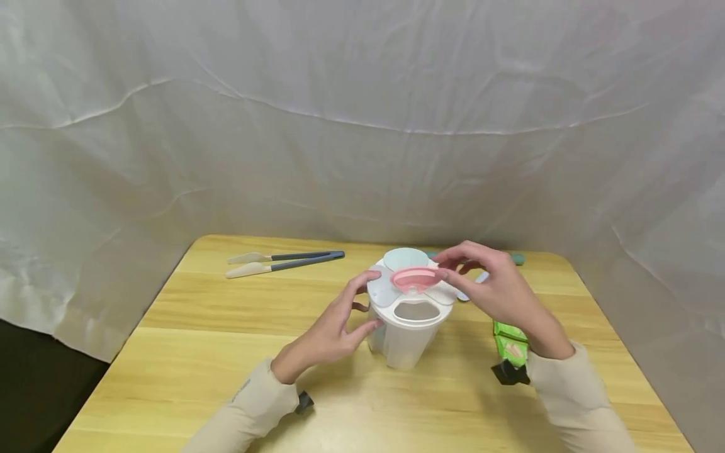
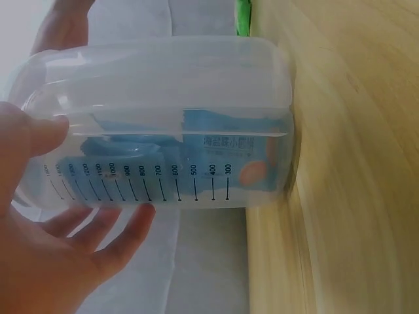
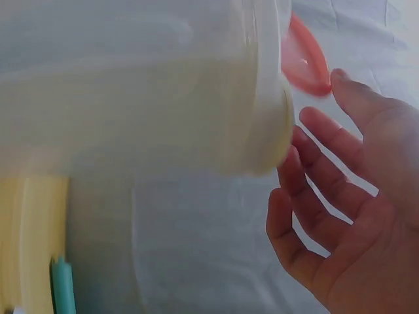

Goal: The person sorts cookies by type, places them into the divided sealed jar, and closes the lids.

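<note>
A clear plastic food storage container with a sectioned white lid stands upright on the table. My left hand grips it near the top, thumb on one side and fingers on the other. Blue packets show through its wall, which bears a measuring scale. On the lid, a pink flap is tilted up, and the front opening is uncovered. My right hand is at the lid's right side, its thumb tip touching the pink flap's edge and its fingers loosely bent beside the rim.
Tongs with dark handles and pale tips lie at the back left. Green packets lie to the right, under the right forearm. A teal stick-like item lies along the back edge, partly hidden. A grey curtain hangs behind the table.
</note>
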### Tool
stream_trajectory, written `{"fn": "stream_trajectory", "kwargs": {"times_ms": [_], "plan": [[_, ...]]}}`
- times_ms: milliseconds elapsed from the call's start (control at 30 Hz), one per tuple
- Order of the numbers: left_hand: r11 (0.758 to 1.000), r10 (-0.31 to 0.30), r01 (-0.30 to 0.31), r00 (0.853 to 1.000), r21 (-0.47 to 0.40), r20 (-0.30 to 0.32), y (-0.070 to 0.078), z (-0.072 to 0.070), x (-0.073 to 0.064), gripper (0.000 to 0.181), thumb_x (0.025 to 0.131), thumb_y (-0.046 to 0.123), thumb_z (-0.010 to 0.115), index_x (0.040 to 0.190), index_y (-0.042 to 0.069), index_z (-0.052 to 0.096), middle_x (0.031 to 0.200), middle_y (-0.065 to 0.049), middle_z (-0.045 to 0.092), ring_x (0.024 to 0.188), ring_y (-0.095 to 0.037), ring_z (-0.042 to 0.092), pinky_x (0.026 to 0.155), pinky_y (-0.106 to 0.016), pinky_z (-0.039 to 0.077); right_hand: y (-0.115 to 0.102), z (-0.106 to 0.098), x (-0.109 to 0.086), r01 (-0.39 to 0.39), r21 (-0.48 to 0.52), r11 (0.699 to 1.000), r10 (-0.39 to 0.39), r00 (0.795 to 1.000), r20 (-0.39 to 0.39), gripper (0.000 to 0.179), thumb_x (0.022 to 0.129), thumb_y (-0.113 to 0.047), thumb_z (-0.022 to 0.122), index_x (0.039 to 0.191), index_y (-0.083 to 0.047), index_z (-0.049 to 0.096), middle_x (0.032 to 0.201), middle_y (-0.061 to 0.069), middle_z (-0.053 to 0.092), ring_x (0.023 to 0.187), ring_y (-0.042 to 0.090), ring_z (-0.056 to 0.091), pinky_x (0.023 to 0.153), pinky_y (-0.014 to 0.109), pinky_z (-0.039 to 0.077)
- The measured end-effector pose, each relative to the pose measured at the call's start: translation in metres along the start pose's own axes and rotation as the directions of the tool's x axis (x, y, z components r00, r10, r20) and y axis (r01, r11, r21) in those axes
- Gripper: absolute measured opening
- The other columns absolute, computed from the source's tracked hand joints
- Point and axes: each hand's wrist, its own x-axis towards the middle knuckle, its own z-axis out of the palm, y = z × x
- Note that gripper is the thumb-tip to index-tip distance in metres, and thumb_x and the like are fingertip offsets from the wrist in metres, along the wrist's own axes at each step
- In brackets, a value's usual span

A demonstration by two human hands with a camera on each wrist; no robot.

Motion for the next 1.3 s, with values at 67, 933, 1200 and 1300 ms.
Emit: {"fn": "stream_trajectory", "kwargs": {"times_ms": [67, 933, 1200, 1300], "plan": [[1.000, 0.003, -0.003, 1.000, 0.003, 0.006, 0.000, 0.000, 0.000, 0.083, 0.102, 0.001, 0.072, 0.168, 0.016, 0.025, 0.175, -0.012, 0.035, 0.148, -0.034, 0.053, 0.104, -0.043, 0.063, 0.005, -0.008, -0.008, -0.021, -0.028, 0.999, 0.021, 1.000, -0.018, 0.024, 0.096, -0.004, 0.083, 0.115, -0.018, 0.081, 0.105, -0.007, 0.078, 0.092, 0.003, 0.069, 0.083, 0.015, 0.060], [1.000, -0.017, 0.016, 0.998, 0.018, 0.054, 0.000, -0.001, 0.001, 0.085, 0.106, 0.001, 0.066, 0.172, 0.019, 0.015, 0.178, -0.014, 0.028, 0.151, -0.037, 0.050, 0.107, -0.044, 0.062, 0.131, -0.035, -0.097, -0.335, -0.303, 0.892, 0.409, 0.883, 0.229, 0.027, 0.107, -0.013, 0.069, 0.131, -0.002, 0.076, 0.128, 0.023, 0.077, 0.116, 0.043, 0.072, 0.087, 0.050, 0.066], [0.999, -0.031, 0.030, 0.998, 0.018, 0.055, -0.002, -0.002, 0.001, 0.085, 0.106, 0.002, 0.066, 0.172, 0.020, 0.015, 0.177, -0.015, 0.031, 0.150, -0.036, 0.051, 0.106, -0.051, 0.062, 0.146, -0.036, -0.109, -0.331, -0.299, 0.895, 0.422, 0.846, 0.326, 0.034, 0.100, -0.002, 0.071, 0.132, 0.009, 0.072, 0.128, 0.031, 0.072, 0.115, 0.049, 0.070, 0.091, 0.065, 0.061], [1.000, -0.028, 0.027, 0.998, 0.016, 0.052, -0.001, -0.002, 0.001, 0.086, 0.105, 0.002, 0.067, 0.172, 0.020, 0.016, 0.176, -0.015, 0.032, 0.149, -0.037, 0.052, 0.106, -0.051, 0.062, 0.151, -0.037, -0.109, -0.321, -0.323, 0.890, 0.424, 0.844, 0.328, 0.035, 0.097, -0.001, 0.075, 0.131, 0.010, 0.071, 0.126, 0.032, 0.072, 0.112, 0.049, 0.070, 0.090, 0.064, 0.061]]}}
